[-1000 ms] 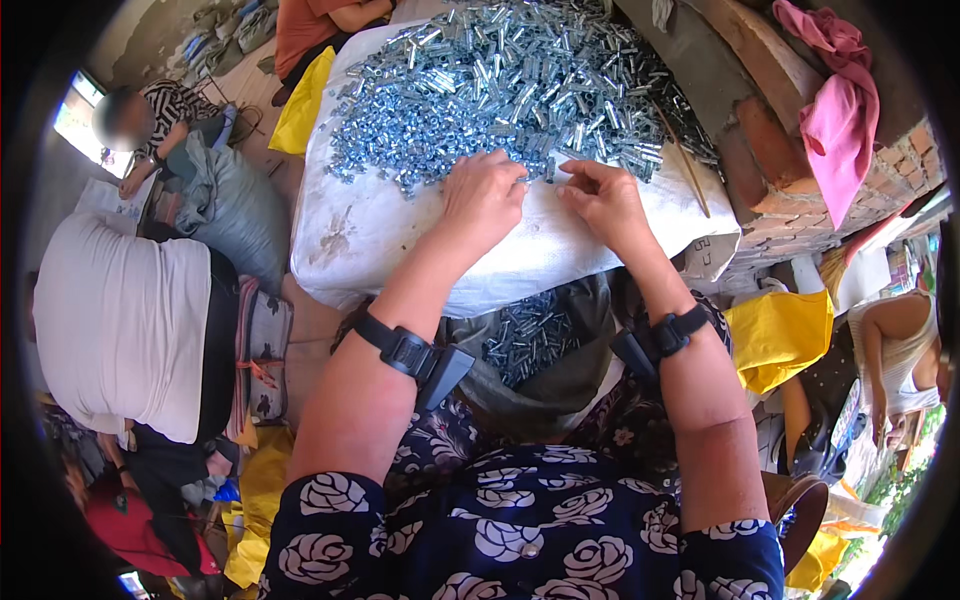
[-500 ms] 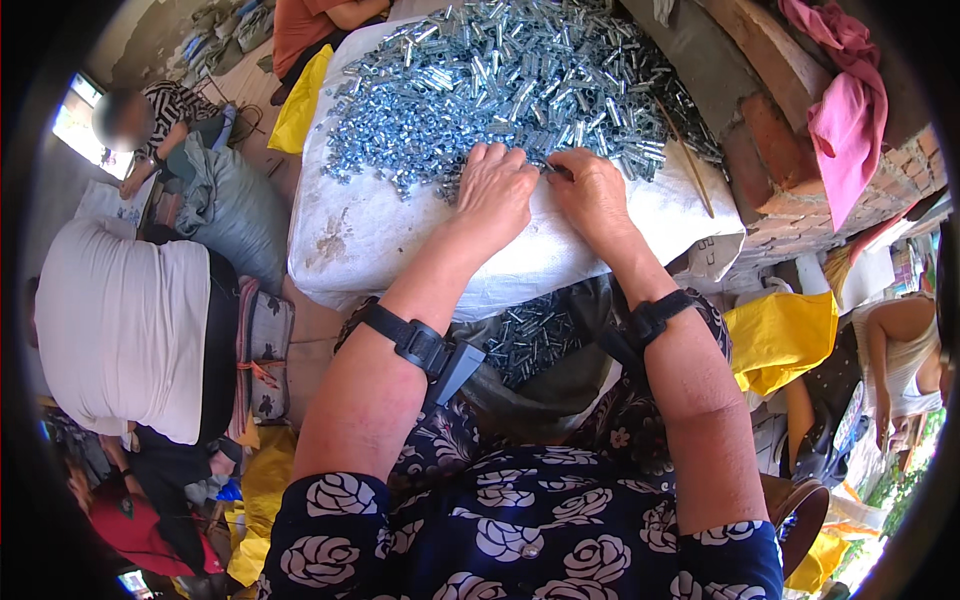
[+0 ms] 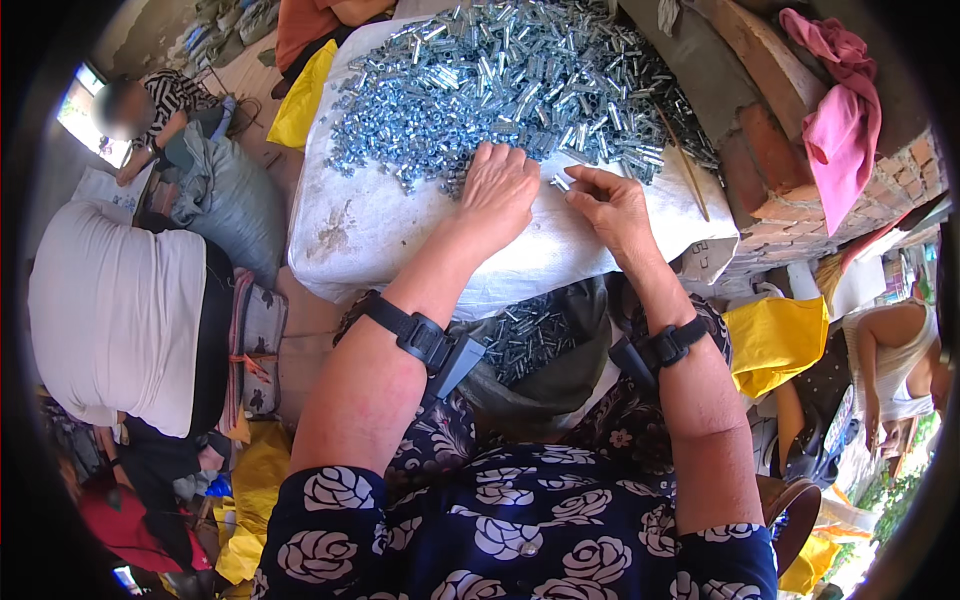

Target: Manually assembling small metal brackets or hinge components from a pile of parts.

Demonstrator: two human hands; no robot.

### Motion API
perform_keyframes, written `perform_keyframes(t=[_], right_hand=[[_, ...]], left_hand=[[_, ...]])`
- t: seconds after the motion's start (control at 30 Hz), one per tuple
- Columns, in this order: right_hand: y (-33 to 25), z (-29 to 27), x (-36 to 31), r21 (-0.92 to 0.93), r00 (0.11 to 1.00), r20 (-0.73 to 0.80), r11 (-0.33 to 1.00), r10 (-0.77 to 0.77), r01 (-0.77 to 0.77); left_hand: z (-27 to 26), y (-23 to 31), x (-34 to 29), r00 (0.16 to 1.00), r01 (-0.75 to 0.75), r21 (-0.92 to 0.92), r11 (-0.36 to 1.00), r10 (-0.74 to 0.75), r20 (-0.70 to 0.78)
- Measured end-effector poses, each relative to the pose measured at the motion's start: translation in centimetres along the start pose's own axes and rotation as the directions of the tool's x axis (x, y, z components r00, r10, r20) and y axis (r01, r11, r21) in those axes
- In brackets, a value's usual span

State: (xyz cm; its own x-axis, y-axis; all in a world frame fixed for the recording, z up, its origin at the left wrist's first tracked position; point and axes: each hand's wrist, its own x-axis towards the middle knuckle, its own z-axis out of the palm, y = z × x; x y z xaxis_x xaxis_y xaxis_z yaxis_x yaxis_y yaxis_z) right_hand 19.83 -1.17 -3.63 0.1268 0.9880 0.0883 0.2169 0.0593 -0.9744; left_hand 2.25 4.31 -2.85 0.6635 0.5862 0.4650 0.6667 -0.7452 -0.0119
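A large pile of small silvery metal parts (image 3: 500, 75), nut-like pieces at the left and sleeve-like tubes at the right, covers the far part of a white sack surface (image 3: 390, 250). My left hand (image 3: 500, 190) rests at the pile's near edge, back up. Its fingers are curled together, and what is under the fingertips is hidden. Just to the right, my right hand (image 3: 615, 205) pinches a small metal sleeve (image 3: 562, 181) between thumb and fingers, over the bare white sack. In my lap, a dark open sack (image 3: 585, 385) holds more metal sleeves (image 3: 535, 335).
A thin stick (image 3: 685, 165) lies at the pile's right side. Beyond it stands a brick wall (image 3: 770, 150) with a pink cloth (image 3: 840, 130). A yellow bag (image 3: 780, 340) is at the right. Other people (image 3: 120, 330) sit around, and a stuffed grey sack (image 3: 235, 205) stands at the left.
My right hand has moved right and slightly nearer, away from the pile, with a metal sleeve now showing in its fingers. My left hand has stayed almost in place.
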Motion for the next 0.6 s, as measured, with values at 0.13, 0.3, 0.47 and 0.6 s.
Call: perform_keyframes(t=[0.13, 0.3, 0.47, 0.6], right_hand=[[-1.0, 0.1, -1.2, 0.099, 0.998, 0.054, 0.995, 0.02, -0.025], [-1.6, 0.2, -1.9, 0.08, 0.997, 0.063, 0.996, 0.033, -0.039], [-2.0, 0.0, -2.2, 0.082, 0.998, 0.058, 0.996, 0.025, -0.03], [-2.1, 0.3, -2.3, 0.084, 0.996, 0.082, 0.996, -0.023, 0.016]], left_hand=[[-0.7, 0.7, -0.2, 0.999, 0.028, -0.043, 0.999, -0.027, 0.022], [-1.4, 0.7, -0.3, 0.912, 0.364, -0.74, 0.566, -0.379, 0.159], [-3.1, 1.0, -0.5, 0.841, 0.42, -0.906, 0.054, -0.399, 0.366], [-3.4, 1.0, -0.8, 0.854, 0.369, -0.927, -0.062, -0.37, 0.365]])
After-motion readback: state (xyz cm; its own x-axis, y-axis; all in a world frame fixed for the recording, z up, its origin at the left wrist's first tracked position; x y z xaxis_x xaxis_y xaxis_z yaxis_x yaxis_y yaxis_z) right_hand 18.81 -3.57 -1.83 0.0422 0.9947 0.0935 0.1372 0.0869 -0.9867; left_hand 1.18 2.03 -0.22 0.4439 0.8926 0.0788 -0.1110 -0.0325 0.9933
